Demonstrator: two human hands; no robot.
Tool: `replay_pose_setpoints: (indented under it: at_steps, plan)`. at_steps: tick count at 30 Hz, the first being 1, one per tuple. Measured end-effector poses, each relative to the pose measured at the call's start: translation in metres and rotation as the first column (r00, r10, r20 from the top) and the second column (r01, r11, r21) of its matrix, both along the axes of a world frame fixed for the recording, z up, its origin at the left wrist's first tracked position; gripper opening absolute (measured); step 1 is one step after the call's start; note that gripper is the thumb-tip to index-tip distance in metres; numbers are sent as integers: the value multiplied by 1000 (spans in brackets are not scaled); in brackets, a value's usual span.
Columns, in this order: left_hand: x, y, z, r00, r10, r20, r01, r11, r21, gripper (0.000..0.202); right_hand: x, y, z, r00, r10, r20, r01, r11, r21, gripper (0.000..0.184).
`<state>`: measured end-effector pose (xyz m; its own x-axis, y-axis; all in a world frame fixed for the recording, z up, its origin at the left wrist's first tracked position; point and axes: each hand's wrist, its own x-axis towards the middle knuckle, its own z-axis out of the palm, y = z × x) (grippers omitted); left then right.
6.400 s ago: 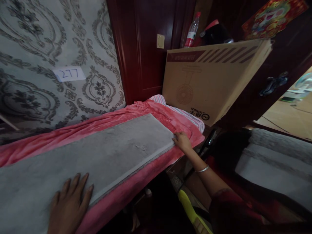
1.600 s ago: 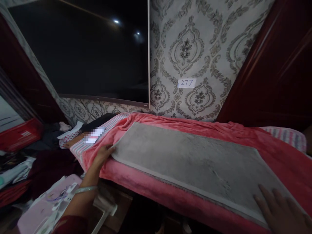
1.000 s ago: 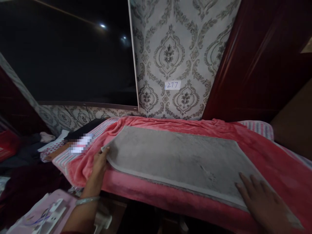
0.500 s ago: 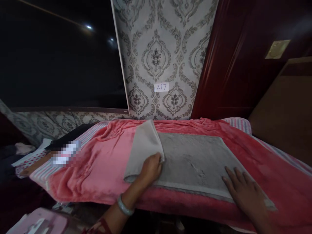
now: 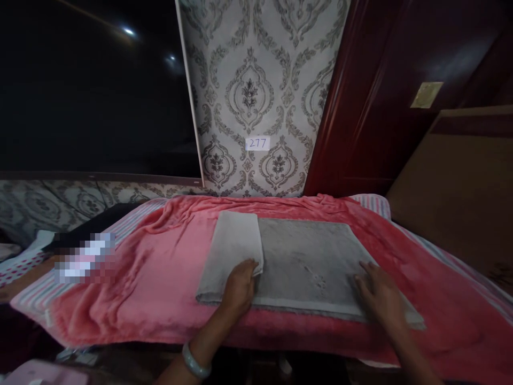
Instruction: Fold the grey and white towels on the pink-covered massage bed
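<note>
A grey towel (image 5: 296, 251) lies in flat layers, its left end turned over to the right so that the paler underside shows. My left hand (image 5: 239, 286) pinches the near corner of this turned-over flap, just above the towel's surface. Over the towel's right part is my right hand (image 5: 380, 297), fingers apart and nothing held; whether its fingertips touch the cloth I cannot tell. A small embroidered-looking mark shows on the towel between the hands. A pale bangle (image 5: 195, 362) circles my left wrist.
Under the towel spreads a pink plush blanket (image 5: 160, 267) over striped cloth (image 5: 372, 204). Behind are a patterned wall with a "277" label (image 5: 257, 143), a dark television screen (image 5: 92, 96) and a dark red panel (image 5: 360, 107). A brown cardboard-like box (image 5: 460, 176) stands right.
The flap's raised far edge has come down and now lies flatter and straighter. My right hand has lifted slightly from lying flat on the towel, its fingers more bent. The camera view has shifted a little.
</note>
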<state>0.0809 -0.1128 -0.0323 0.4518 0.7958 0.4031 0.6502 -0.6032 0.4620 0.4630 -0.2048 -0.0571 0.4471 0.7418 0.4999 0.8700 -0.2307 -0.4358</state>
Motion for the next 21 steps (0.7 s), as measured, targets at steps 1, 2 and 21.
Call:
replay_pose_setpoints:
  at_steps: [1,2,21]
  plan:
    - [-1,0,0,999,0,42,0,1000,7,50,-12,8,10,995,55,-82,-50,997,58,68]
    - [-2,1,0,997,-3,74,2,1000,15,48,-26,19,20,974,122,-190,-106,990,93,64]
    - [-9,8,8,997,-59,54,55,997,60,52,-222,247,77,457,454,-765,-550,820,158,62]
